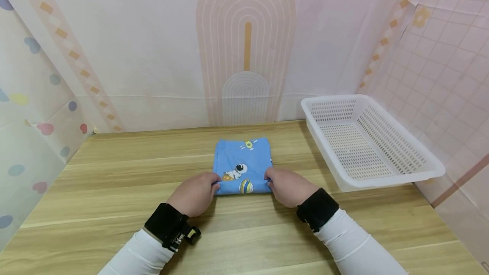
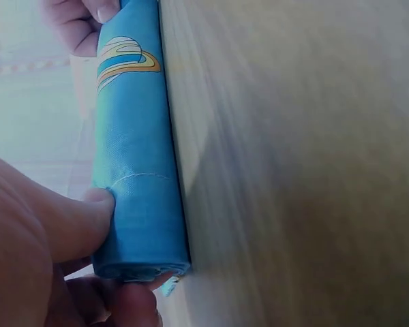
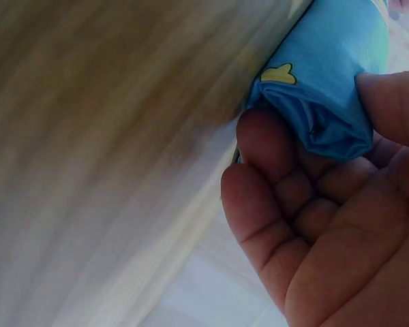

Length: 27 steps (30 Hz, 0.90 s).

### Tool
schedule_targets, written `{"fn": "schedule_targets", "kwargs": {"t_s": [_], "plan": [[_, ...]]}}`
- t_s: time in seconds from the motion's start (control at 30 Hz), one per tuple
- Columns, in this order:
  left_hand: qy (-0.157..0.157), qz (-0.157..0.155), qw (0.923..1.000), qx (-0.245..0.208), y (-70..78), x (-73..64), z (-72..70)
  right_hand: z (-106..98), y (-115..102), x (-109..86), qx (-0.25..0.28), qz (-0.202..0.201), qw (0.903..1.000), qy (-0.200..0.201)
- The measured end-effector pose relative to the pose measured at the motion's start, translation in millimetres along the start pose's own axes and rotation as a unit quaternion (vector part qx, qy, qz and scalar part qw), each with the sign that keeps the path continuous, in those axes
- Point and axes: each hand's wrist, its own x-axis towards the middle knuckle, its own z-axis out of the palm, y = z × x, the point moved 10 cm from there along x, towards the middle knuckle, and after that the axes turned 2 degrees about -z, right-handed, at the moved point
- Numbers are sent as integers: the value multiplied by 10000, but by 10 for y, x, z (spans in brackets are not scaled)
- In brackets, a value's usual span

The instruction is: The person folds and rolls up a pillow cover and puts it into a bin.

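Note:
A blue cloth [image 1: 244, 160] printed with an astronaut and planets lies folded into a narrow strip on the table, its near edge rolled up. My left hand [image 1: 195, 193] grips the left end of the roll, thumb on top and fingers curled at the end, as the left wrist view shows on the rolled cloth [image 2: 140, 211]. At the opposite end, my right hand [image 1: 288, 186] pinches the roll between thumb and fingers. In the right wrist view the layered end of the cloth [image 3: 327, 116] shows between the thumb and the curled fingers.
A white plastic basket [image 1: 336, 164] with slotted walls stands at the right of the wooden table [image 1: 126, 169]. Behind the table hangs a pale patterned backdrop [image 1: 153, 54], with more printed sheeting along both sides. Each wrist carries a black strap [image 1: 318, 209].

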Motion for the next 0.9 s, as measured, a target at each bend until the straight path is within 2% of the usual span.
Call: {"fn": "schedule_targets", "kwargs": {"t_s": [0.13, 0.3, 0.47, 0.6, 0.73, 0.9], "plan": [[167, 101, 9997, 171, 26, -16, -32, -21, -3, 12, -142, -20, 9996, 224], [253, 73, 9995, 182, 24, -10, -48, -70, -18, 26, -538, -151, 9967, 584], [387, -44, 9992, -101, -6, 20, -67, -103, -19, 48, -421, -158, 9964, 722], [547, -27, 9981, -289, -6, 33, -94, -129, -54, 52, -423, -380, 9944, 888], [557, 9, 9983, -154, 5, 28, -103, -126, -79, 45, -589, -519, 9930, 883], [431, -9, 9991, 3, 0, 24, -85, -106, -70, 38, -559, -468, 9954, 622]]}}
